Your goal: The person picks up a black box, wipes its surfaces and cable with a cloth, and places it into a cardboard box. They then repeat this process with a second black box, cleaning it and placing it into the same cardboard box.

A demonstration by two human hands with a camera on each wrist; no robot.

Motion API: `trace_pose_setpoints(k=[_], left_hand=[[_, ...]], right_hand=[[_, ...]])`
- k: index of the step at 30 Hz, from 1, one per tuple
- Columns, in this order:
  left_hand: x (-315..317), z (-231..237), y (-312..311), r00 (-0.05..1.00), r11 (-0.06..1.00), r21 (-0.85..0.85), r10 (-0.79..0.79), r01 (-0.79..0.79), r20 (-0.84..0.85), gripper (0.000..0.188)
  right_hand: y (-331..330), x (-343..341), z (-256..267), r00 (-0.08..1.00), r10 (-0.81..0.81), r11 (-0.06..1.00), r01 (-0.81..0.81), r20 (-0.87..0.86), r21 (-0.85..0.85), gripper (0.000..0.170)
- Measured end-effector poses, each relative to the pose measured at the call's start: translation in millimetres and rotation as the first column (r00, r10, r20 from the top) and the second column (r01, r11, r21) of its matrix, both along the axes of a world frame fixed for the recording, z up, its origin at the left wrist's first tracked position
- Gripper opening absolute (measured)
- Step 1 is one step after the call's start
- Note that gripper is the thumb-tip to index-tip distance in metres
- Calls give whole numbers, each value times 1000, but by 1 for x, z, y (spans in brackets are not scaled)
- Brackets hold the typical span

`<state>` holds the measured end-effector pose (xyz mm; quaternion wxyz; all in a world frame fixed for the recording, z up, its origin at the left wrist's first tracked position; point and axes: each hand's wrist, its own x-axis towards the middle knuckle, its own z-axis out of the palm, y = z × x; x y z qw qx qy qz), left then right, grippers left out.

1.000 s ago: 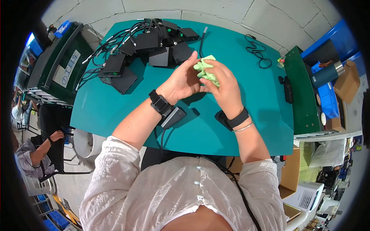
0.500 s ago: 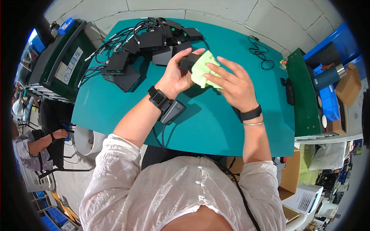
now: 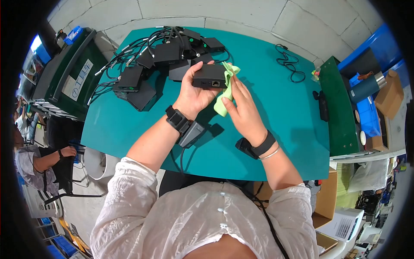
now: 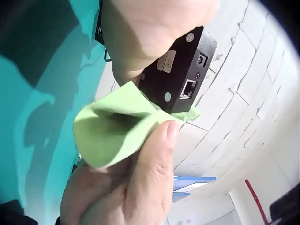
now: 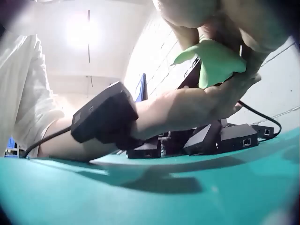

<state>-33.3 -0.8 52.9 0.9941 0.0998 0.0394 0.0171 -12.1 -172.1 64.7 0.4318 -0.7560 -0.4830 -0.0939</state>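
Observation:
My left hand (image 3: pixel 193 94) holds a black electronics box (image 3: pixel 208 74) above the table, its thumb at the left end and fingers underneath. A network port and a round power socket show on the side of the box facing me. Pale labels dot its flat face in the left wrist view. Against the box's right end lies a light green cloth (image 3: pixel 221 106), which my right hand (image 3: pixel 246 113) presses there with long fingers. The right thumb pins a fold of the cloth (image 4: pixel 110 129) in the left wrist view. Part of the cloth's far side is hidden by the right fingers.
Several similar black boxes (image 3: pixel 167 52) with cables are heaped at the back left of the green table (image 3: pixel 276 151). A loose black cable (image 3: pixel 288 63) lies at the back right. By the right edge sits a dark object (image 3: pixel 321 103), beside a green cabinet (image 3: pixel 343 116).
The box, at first hidden behind the hands, has come into view and turned so its ports face me. The cloth has shifted from over the box to its right end, the right hand with it.

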Motion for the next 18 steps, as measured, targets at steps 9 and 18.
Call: trace_pose_setpoints(k=[9, 18], left_hand=[[-2, 10, -8, 995, 931, 350, -87, 99, -50, 28], [-1, 6, 0, 998, 857, 512, -38, 57, -47, 27]], right_hand=[[-18, 22, 5, 979, -144, 983, 159, -147, 96, 40], [-14, 16, 4, 971, -162, 977, 183, -178, 109, 35]])
